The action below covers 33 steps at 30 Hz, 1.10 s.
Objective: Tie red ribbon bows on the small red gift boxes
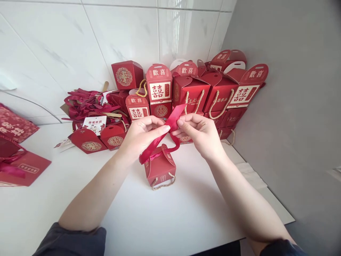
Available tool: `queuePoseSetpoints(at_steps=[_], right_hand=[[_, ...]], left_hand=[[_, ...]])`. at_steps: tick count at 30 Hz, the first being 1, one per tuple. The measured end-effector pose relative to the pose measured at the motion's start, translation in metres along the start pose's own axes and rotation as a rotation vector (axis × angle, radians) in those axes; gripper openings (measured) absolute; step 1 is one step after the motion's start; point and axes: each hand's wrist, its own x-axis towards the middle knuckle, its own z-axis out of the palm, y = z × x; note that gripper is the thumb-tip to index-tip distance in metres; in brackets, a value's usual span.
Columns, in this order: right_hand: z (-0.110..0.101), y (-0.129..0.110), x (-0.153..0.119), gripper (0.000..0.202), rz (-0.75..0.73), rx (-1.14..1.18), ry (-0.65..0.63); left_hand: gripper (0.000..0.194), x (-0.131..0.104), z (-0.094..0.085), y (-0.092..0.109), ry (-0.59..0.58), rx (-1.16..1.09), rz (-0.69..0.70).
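A small red gift box with a twisted gold cord handle stands on the white table, its top flaps folded together. A dark pink satin ribbon runs through the top of the box and rises above it. My left hand pinches the ribbon between thumb and fingers. Close beside it, my right hand pinches another part of the same ribbon, with a short end sticking up between the two hands. Whether the ribbon forms a knot there is partly hidden by my fingers.
Red gift boxes are stacked against the tiled wall. Left of them lies a pile of dark pink ribbons with a white printed card. Red bags lie at the far left. A grey wall bounds the right side.
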Motion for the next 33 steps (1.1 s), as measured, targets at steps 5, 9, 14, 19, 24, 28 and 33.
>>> queuePoseSetpoints(at_steps=[5, 9, 14, 19, 24, 28, 33], right_hand=[[0.001, -0.002, -0.001, 0.03, 0.018, 0.02, 0.0], [0.0, 0.001, -0.001, 0.025, -0.028, -0.066, 0.01], [-0.001, 0.003, 0.0, 0.021, 0.002, -0.077, -0.021], [-0.003, 0.001, 0.001, 0.021, 0.024, -0.127, -0.031], [-0.003, 0.004, 0.003, 0.036, 0.019, -0.165, 0.002], [-0.008, 0.004, 0.003, 0.038, 0.046, -0.204, -0.077], [-0.017, 0.003, 0.005, 0.035, 0.096, -0.241, -0.238]], left_hand=[[0.021, 0.0, 0.004, -0.002, -0.058, -0.012, -0.087], [0.021, 0.0, 0.008, -0.002, -0.065, 0.01, -0.092], [0.023, 0.001, 0.008, -0.004, -0.03, 0.049, -0.058], [0.023, 0.002, 0.006, -0.006, -0.008, 0.046, -0.038], [0.025, 0.002, 0.006, -0.005, -0.063, 0.019, -0.068], [0.024, 0.003, 0.003, -0.008, -0.044, 0.055, -0.01], [0.024, 0.003, -0.004, -0.005, -0.11, 0.22, 0.026]])
